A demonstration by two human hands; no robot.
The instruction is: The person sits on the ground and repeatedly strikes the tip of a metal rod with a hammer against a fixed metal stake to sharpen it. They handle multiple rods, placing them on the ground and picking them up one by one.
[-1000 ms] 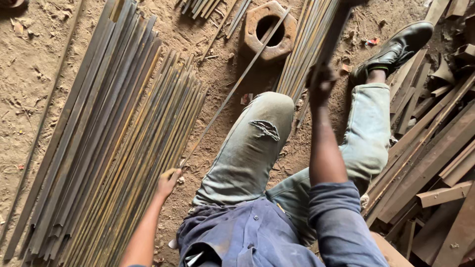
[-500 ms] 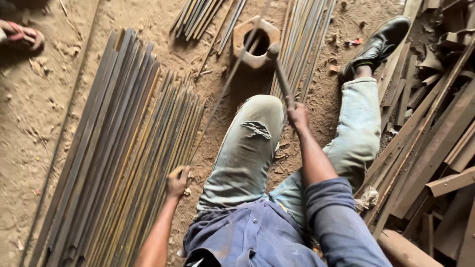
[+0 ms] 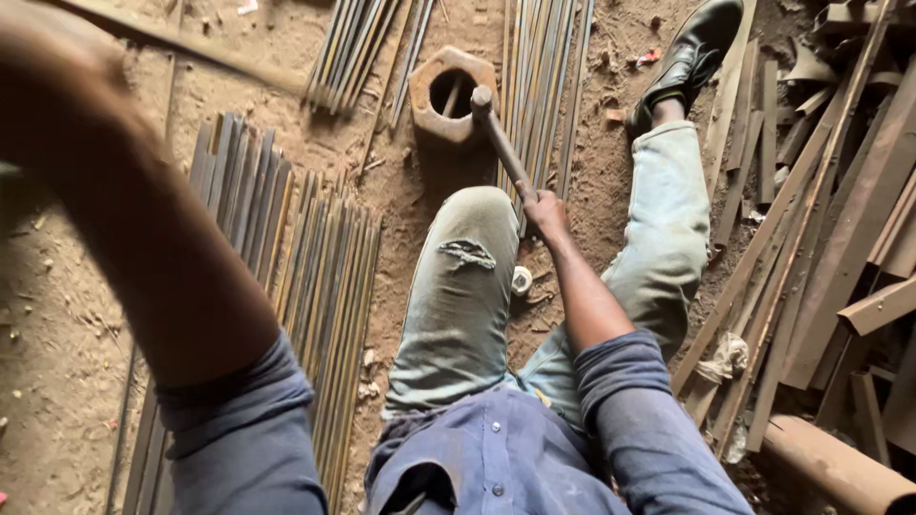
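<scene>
The right hand (image 3: 546, 212) is closed tight round the handle of a hammer (image 3: 503, 146), whose head rests at the rim of the hexagonal steel block (image 3: 426, 116) on the dirt between the legs. This looks like the striking step. The left hand (image 3: 43, 86) is raised and blurred near a thin rod (image 3: 191, 48), its grip impossible to tell. Another blow would call for that rod lying steady across the block.
</scene>
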